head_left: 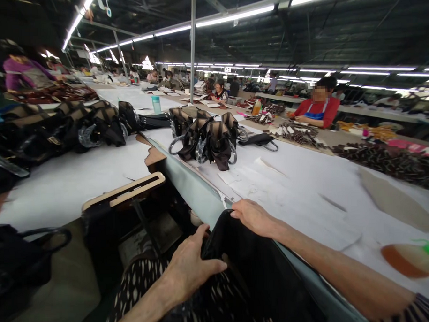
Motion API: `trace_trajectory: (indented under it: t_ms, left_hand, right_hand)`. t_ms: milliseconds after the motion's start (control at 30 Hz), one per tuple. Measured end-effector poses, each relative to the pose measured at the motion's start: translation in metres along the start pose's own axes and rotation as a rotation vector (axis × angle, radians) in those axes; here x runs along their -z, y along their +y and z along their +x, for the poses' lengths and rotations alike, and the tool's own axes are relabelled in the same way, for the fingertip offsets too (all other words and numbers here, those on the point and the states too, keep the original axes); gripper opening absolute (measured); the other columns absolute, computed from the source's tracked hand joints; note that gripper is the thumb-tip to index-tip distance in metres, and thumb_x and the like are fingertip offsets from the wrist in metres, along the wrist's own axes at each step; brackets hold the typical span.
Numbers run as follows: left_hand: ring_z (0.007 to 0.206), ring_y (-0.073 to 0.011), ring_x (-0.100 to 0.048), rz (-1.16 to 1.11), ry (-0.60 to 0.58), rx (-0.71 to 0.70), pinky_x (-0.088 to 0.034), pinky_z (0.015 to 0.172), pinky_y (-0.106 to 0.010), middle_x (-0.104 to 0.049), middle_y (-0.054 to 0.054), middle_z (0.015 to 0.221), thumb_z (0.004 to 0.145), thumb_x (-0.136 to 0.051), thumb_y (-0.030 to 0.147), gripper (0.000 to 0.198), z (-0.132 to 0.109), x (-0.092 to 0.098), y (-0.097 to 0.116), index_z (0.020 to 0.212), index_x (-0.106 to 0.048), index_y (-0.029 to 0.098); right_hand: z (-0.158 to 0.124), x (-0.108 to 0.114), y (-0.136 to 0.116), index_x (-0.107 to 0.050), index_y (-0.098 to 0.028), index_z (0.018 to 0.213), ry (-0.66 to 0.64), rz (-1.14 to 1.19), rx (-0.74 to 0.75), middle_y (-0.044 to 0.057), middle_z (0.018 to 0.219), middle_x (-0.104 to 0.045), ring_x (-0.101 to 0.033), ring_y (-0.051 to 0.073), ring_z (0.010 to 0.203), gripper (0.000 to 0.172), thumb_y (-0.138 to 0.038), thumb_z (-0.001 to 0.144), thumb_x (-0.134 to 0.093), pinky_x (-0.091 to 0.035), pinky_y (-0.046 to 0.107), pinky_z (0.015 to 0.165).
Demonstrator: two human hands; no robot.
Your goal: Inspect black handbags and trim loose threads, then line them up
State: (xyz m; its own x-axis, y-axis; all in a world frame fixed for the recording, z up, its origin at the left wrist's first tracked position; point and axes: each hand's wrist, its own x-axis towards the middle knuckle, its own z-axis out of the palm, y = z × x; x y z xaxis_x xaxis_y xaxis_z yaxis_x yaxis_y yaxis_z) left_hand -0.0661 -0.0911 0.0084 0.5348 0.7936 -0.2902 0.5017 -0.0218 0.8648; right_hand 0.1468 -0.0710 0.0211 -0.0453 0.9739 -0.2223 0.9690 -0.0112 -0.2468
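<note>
Item in hand: black fabric bag [255,277], at the near edge of the white counter [307,195], low in the middle of the view and partly over the person's patterned lap. Left hand [190,270]: fingers curled over the bag's near left rim, thumb lying on the outside, grip closed on the fabric. Right hand [253,218]: fingers folded down over the bag's far rim where it meets the counter edge, also closed on it. Further along the same counter: cluster of black-and-tan handbags with ring handles [208,140], well apart from the hands. Far right: heap of dark brown leather pieces [393,162]. Near right: orange-and-white container with green cap [411,260], blurred. Left of the gap: pale wooden slotted panel [126,192], and behind it a row of black bags [76,128] and a teal bottle [156,104]. A person in a red shirt and blue apron [318,111] sits at the far right.
</note>
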Motion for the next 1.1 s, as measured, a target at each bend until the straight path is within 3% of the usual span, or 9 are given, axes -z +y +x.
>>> trace_trajectory:
  t_ms: [67, 167, 333, 467, 767, 867, 933, 1033, 1100]
  left_hand:
    - [0.089, -0.0223, -0.056, 0.014, 0.033, -0.004, -0.042, 0.075, -0.027, -0.064, -0.004, 0.095, 0.064, -0.059, 0.022, 0.051, 0.001, -0.004, -0.007, 0.114, -0.052, 0.019]
    - [0.074, -0.0178, -0.057, -0.098, -0.046, -0.038, -0.042, 0.063, -0.024, -0.063, 0.0, 0.079, 0.064, -0.051, 0.015, 0.035, 0.01, 0.006, -0.016, 0.097, -0.061, 0.016]
    - [0.072, -0.0172, -0.057, -0.357, -0.351, -0.013, -0.044, 0.062, -0.023, -0.065, 0.0, 0.081, 0.059, -0.062, 0.019, 0.04, 0.019, 0.049, -0.023, 0.099, -0.062, 0.015]
    - [0.08, -0.0194, -0.059, -0.447, -0.457, -0.011, -0.046, 0.07, -0.025, -0.066, -0.001, 0.09, 0.055, -0.068, 0.022, 0.051, 0.021, 0.059, -0.028, 0.105, -0.062, 0.016]
    - [0.099, -0.024, -0.055, -0.339, -0.369, -0.131, -0.039, 0.088, -0.029, -0.065, -0.003, 0.103, 0.072, -0.057, 0.044, 0.045, 0.02, 0.043, -0.046, 0.108, -0.063, 0.018]
    - [0.101, -0.0234, -0.054, -0.239, -0.248, -0.033, -0.04, 0.086, -0.027, -0.065, -0.001, 0.105, 0.071, -0.059, 0.038, 0.038, 0.017, 0.047, -0.038, 0.105, -0.065, 0.022]
    - [0.096, -0.0225, -0.056, -0.166, -0.271, -0.022, -0.042, 0.081, -0.026, -0.066, -0.001, 0.099, 0.072, -0.055, 0.031, 0.035, 0.019, 0.049, -0.033, 0.103, -0.065, 0.02]
    - [0.087, -0.0207, -0.058, 0.021, -0.301, -0.117, -0.043, 0.077, -0.027, -0.066, -0.002, 0.093, 0.07, -0.046, 0.017, 0.036, 0.026, 0.044, -0.024, 0.101, -0.065, 0.017]
    - [0.092, -0.0222, -0.056, 0.224, -0.175, -0.183, -0.041, 0.081, -0.03, -0.065, -0.004, 0.099, 0.066, -0.044, 0.009, 0.045, 0.031, 0.034, -0.014, 0.106, -0.062, 0.018]
  right_hand:
    - [0.001, 0.0, 0.0, -0.051, -0.017, 0.06, -0.01, 0.006, 0.019, -0.001, 0.056, -0.045, -0.044, 0.012, 0.055, 0.023, -0.023, 0.081, -0.044, -0.027, 0.023, 0.053]
    - [-0.002, 0.006, 0.002, -0.046, -0.017, 0.058, -0.034, 0.02, 0.079, -0.004, 0.055, -0.04, -0.041, 0.011, 0.055, 0.024, -0.024, 0.082, -0.043, -0.026, 0.022, 0.052]
    - [-0.015, 0.032, 0.003, -0.041, -0.018, 0.056, -0.111, 0.046, 0.177, -0.006, 0.053, -0.037, -0.037, 0.009, 0.052, 0.027, -0.028, 0.081, -0.043, -0.025, 0.021, 0.051]
    - [-0.025, 0.038, 0.004, -0.037, -0.018, 0.056, -0.202, 0.081, 0.221, -0.006, 0.052, -0.034, -0.034, 0.009, 0.051, 0.027, -0.029, 0.08, -0.044, -0.025, 0.021, 0.049]
    - [-0.036, 0.016, 0.013, -0.041, -0.018, 0.06, -0.303, 0.257, 0.219, -0.006, 0.055, -0.036, -0.036, 0.009, 0.055, 0.021, -0.025, 0.08, -0.043, -0.027, 0.02, 0.051]
    - [-0.036, 0.017, 0.013, -0.046, -0.019, 0.066, -0.303, 0.282, 0.219, -0.006, 0.057, -0.04, -0.039, 0.01, 0.056, 0.016, -0.025, 0.08, -0.044, -0.028, 0.02, 0.052]
    - [-0.035, 0.018, 0.012, -0.046, -0.019, 0.063, -0.292, 0.265, 0.202, -0.006, 0.055, -0.039, -0.037, 0.009, 0.055, 0.018, -0.026, 0.08, -0.045, -0.027, 0.019, 0.05]
    - [-0.034, 0.017, 0.01, -0.045, -0.018, 0.061, -0.284, 0.248, 0.198, -0.006, 0.055, -0.038, -0.037, 0.009, 0.054, 0.019, -0.024, 0.079, -0.046, -0.027, 0.019, 0.05]
    - [-0.033, 0.017, 0.009, -0.046, -0.018, 0.061, -0.29, 0.242, 0.201, -0.006, 0.055, -0.038, -0.038, 0.009, 0.054, 0.018, -0.023, 0.078, -0.046, -0.027, 0.02, 0.049]
